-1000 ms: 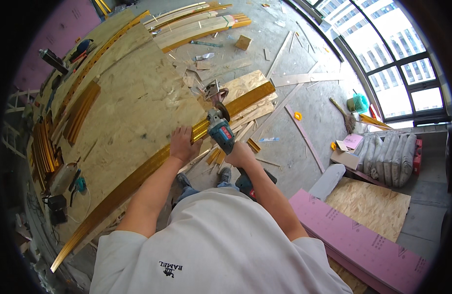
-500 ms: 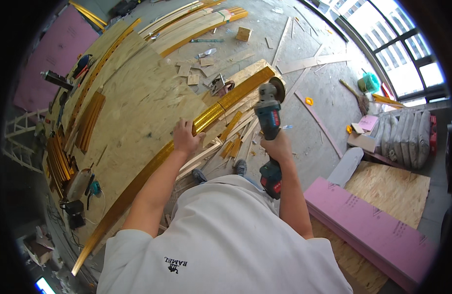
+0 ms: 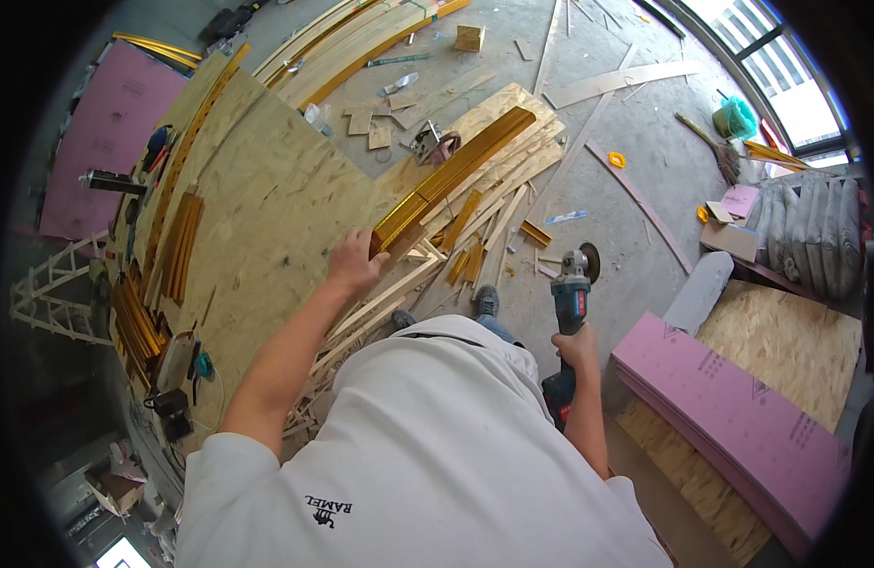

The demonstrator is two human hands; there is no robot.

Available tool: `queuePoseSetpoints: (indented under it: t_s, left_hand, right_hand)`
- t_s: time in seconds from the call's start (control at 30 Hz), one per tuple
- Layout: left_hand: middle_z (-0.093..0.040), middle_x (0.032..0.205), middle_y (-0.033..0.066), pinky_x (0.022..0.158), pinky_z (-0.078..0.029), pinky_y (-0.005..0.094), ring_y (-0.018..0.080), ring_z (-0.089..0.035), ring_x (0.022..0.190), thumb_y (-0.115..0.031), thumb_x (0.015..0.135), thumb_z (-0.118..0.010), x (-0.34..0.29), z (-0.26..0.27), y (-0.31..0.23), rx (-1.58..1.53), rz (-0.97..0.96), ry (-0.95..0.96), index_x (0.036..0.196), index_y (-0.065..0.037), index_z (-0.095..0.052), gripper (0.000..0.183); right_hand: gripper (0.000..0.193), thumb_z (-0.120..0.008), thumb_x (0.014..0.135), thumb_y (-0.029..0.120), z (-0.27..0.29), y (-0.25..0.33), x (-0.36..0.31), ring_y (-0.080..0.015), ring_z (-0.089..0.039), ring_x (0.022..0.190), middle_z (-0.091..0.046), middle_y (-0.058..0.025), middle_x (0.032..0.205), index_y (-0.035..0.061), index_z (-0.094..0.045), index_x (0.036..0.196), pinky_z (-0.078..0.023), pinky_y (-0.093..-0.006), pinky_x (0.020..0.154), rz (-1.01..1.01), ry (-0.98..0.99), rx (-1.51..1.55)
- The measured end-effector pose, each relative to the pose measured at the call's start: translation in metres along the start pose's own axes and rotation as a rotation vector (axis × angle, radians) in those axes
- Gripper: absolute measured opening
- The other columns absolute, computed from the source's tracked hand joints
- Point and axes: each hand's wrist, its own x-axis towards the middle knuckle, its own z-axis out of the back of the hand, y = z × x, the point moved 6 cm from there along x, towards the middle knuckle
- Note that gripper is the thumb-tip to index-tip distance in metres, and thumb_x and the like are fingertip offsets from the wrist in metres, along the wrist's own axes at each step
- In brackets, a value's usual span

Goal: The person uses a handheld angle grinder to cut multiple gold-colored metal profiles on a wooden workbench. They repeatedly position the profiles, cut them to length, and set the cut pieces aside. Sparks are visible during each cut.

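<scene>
My left hand (image 3: 354, 263) is closed round the near end of a shiny gold trim strip (image 3: 453, 178), with the fingertips over its cut end. The strip slants away to the upper right, across the edge of a wooden sheet (image 3: 276, 170) and lighter boards. In my right hand (image 3: 577, 348) is a cordless angle grinder (image 3: 570, 299), gripped by its body. It is upright in the view, low at my right side, its round disc (image 3: 589, 262) at the top and apart from the strip. My palm partly hides the grinder's body.
Gold offcuts (image 3: 467, 263) and thin wood strips (image 3: 385, 293) lie near my shoes. A handled metal tool (image 3: 435, 146) rests beyond the gold strip. Pink foam boards (image 3: 731, 417) are stacked at right, near grey bags (image 3: 806, 232). Gold pieces (image 3: 183, 248) lie on the sheet's left.
The grinder has moved from beside the gold strip down and right. The long gold length under my left forearm no longer shows there. My left hand stays at the strip's near end.
</scene>
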Motion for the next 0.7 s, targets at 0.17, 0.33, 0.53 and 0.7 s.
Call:
queuePoseSetpoints:
  t_s: [0.17, 0.33, 0.53, 0.7]
  left_hand:
    - [-0.060, 0.103, 0.0194, 0.082, -0.050, 0.0475, 0.0380, -0.061, 0.095, -0.027, 0.089, -0.060, 0.001, -0.002, -0.005, 0.092, -0.058, 0.001, 0.114, 0.000, -0.055, 0.037]
    - [-0.060, 0.103, 0.0182, 0.081, -0.047, 0.0478, 0.0371, -0.059, 0.094, -0.024, 0.092, -0.055, 0.001, -0.011, 0.009, 0.158, -0.056, -0.146, 0.103, -0.002, -0.053, 0.024]
    - [-0.058, 0.103, 0.0166, 0.084, -0.046, 0.0467, 0.0349, -0.056, 0.100, -0.026, 0.093, -0.055, 0.003, -0.015, 0.010, 0.209, -0.037, -0.198, 0.102, -0.003, -0.052, 0.025]
    - [-0.058, 0.103, 0.0164, 0.083, -0.046, 0.0475, 0.0357, -0.056, 0.100, -0.031, 0.093, -0.057, 0.011, -0.012, 0.013, 0.152, 0.006, -0.217, 0.103, -0.003, -0.052, 0.030]
  right_hand:
    - [0.024, -0.069, 0.063, 0.014, -0.006, 0.000, -0.004, -0.0228, -0.066, 0.052, -0.062, -0.0119, 0.060, -0.0025, -0.059, 0.079, -0.052, -0.0373, 0.053, -0.026, 0.058, -0.021]
    - [0.030, -0.069, 0.064, 0.015, -0.015, 0.041, 0.006, -0.0222, -0.067, 0.055, -0.065, -0.0133, 0.064, -0.0020, -0.060, 0.087, -0.052, -0.0370, 0.055, 0.093, 0.043, -0.014]
    - [0.046, -0.073, 0.065, 0.019, -0.020, 0.158, -0.009, -0.0433, -0.064, 0.095, -0.067, -0.0281, 0.093, -0.0018, -0.060, 0.104, -0.051, -0.0471, 0.080, 0.454, 0.017, -0.119]
    - [0.042, -0.071, 0.068, 0.020, -0.045, 0.252, -0.026, -0.0456, -0.063, 0.092, -0.066, -0.0294, 0.091, -0.0035, -0.057, 0.100, -0.050, -0.0484, 0.080, 0.588, 0.170, -0.193]
